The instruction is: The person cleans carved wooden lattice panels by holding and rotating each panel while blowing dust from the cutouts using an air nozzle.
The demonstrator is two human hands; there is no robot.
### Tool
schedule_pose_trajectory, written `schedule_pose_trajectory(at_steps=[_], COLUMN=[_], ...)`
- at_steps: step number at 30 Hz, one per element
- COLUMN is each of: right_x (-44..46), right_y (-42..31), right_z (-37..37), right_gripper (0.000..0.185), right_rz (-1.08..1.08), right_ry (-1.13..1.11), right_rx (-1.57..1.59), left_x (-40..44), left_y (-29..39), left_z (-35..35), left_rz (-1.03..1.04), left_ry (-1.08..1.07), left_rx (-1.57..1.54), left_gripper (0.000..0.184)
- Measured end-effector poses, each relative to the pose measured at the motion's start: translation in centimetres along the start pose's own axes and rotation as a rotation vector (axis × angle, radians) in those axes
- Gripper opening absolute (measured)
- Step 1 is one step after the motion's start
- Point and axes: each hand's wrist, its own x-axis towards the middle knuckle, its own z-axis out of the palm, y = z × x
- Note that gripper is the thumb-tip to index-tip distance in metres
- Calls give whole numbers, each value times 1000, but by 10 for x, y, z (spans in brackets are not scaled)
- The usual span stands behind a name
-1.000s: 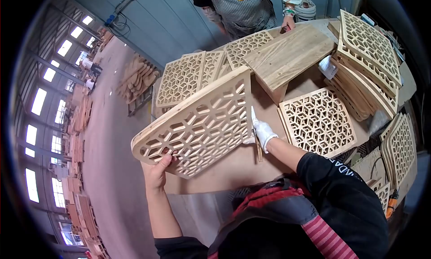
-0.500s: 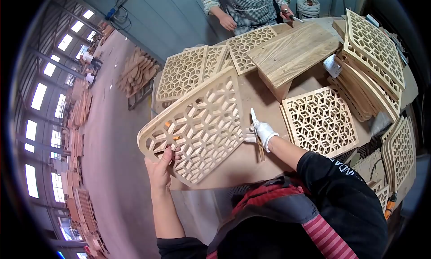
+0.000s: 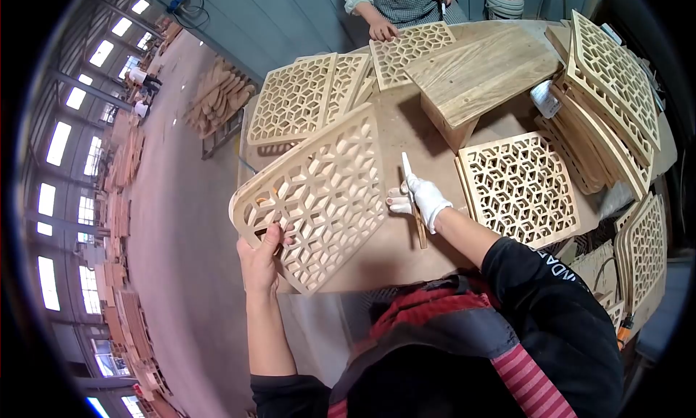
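Note:
My left hand [image 3: 261, 262] grips the lower left edge of a pale wooden lattice panel [image 3: 326, 193], its thumb on the near face. The panel is tilted up over the table, with star-like cut-outs facing me. My right hand [image 3: 428, 204], in a white glove, is closed round a slim hand tool [image 3: 419, 226]. A narrow pale tip points away from me and a brown wooden handle sticks out below; its exact kind is unclear. The gloved fingertips are close to the panel's right edge; whether they touch it, I cannot tell.
Beside my right forearm lies a stack of lattice panels [image 3: 518, 189]. A wooden bench-like block [image 3: 482, 70] stands behind it. More panels [image 3: 293, 99] lie at the back left, others [image 3: 616, 77] pile up at right. Across the table, a co-worker's hand [image 3: 383, 31] rests on a panel [image 3: 406, 52].
The co-worker's hand has come down onto the back panel, and their other hand has drawn back with its tool. The view has shifted slightly; my grips look the same.

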Motion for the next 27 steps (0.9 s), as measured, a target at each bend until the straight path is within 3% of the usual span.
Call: schedule_pose_trajectory(at_steps=[19,27], right_x=[-14,-8], right_y=[0,-4], right_z=[5,-14], right_gripper=[40,37], right_rz=[-56,-78], right_ry=[-29,-13], right_rx=[-81,-46], left_x=[2,-2], left_y=[1,-8], left_z=[3,-23], left_rz=[-51,175], left_ry=[72,76], left_rx=[52,-175], left_gripper=[39,32])
